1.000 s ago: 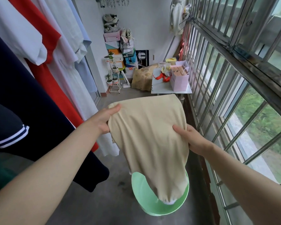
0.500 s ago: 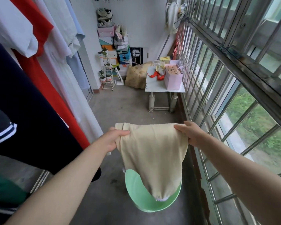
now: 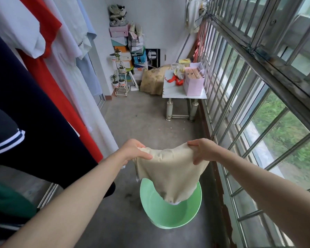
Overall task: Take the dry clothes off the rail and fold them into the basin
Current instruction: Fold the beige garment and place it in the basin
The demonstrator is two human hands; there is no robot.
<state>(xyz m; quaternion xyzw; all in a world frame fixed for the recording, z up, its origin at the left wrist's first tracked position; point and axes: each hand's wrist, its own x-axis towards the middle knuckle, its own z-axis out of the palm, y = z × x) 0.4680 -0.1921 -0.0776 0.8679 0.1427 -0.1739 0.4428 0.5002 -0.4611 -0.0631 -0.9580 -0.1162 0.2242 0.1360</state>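
Two hands, left (image 3: 132, 151) and right (image 3: 203, 151), grip a beige garment (image 3: 170, 174) hanging into the green basin (image 3: 168, 217)

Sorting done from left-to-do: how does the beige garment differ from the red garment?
The beige garment is gripped by the left hand and right hand; the red garment hangs among other clothes, untouched. The beige garment dangles over the green basin; the red garment hangs left of it. Both are plain-coloured.

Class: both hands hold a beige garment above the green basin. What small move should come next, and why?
Probably lower the beige garment into the green basin: the left hand and right hand pinch its top edge, and its lower end hangs over the basin's opening.
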